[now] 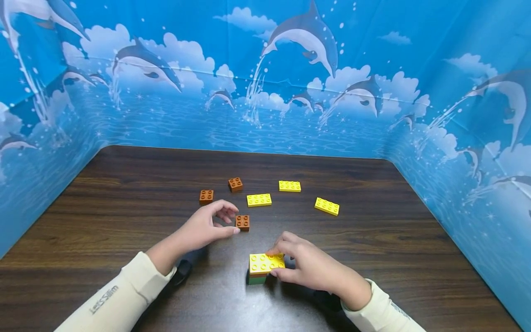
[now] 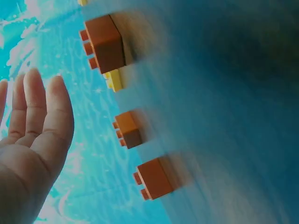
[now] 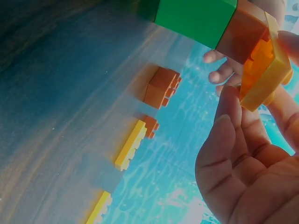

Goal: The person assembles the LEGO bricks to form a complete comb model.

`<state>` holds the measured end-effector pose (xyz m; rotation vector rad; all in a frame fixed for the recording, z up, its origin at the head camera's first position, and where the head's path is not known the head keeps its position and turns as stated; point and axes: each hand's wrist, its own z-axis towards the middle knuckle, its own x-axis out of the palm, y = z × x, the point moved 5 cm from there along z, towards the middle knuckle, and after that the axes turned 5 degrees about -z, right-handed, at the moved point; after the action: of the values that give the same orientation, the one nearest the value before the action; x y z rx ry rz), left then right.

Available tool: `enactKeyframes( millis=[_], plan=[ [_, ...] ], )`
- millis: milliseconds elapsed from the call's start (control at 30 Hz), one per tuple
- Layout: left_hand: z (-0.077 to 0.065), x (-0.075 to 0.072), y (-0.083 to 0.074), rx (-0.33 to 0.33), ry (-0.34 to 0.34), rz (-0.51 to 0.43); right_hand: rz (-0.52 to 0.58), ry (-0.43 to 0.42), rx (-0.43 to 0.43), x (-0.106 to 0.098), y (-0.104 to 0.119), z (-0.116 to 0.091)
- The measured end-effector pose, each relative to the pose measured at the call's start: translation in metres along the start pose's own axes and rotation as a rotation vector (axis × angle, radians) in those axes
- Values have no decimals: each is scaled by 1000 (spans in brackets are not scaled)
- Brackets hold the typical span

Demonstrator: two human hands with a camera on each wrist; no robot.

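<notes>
A small stack stands near the front of the table. Its green brick (image 3: 196, 18) is at the bottom, an orange-brown brick (image 3: 243, 30) on that, and a flat yellow brick (image 1: 261, 263) on top, overhanging towards the right. My right hand (image 1: 309, 265) holds the yellow brick by its overhanging end, thumb at the near side and fingers at the far side. The hollow underside of that end shows in the right wrist view. My left hand (image 1: 207, 224), fingers loosely bent, is beside an orange-brown two-by-two brick (image 1: 242, 222); the left wrist view shows nothing held.
Beyond the hands lie two more orange-brown bricks, one at the left (image 1: 206, 196) and one farther back (image 1: 235, 184). Three flat yellow bricks lie apart: one in the middle (image 1: 259, 199), one behind (image 1: 289, 186), one at the right (image 1: 327, 206). A blue dolphin-print curtain (image 1: 249, 124) surrounds the table.
</notes>
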<state>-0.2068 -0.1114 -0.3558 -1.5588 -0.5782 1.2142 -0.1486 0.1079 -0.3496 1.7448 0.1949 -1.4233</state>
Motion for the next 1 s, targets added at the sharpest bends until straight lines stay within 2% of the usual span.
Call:
enactKeyframes(
  millis=[133,233,367,600,1000],
  plan=[
    [8,-5,6,-38,-45,-17,7,10,9,0,0,1],
    [14,-5,11,-88,-45,-28,5,18,15,-1,1,1],
    [21,-3,19,-138,-31,-19,12,29,26,-1,1,2],
    [31,2,23,-175,-11,63,25,48,39,-2,2,3],
    [37,8,27,-242,66,32,11,49,41,-1,2,2]
  ],
)
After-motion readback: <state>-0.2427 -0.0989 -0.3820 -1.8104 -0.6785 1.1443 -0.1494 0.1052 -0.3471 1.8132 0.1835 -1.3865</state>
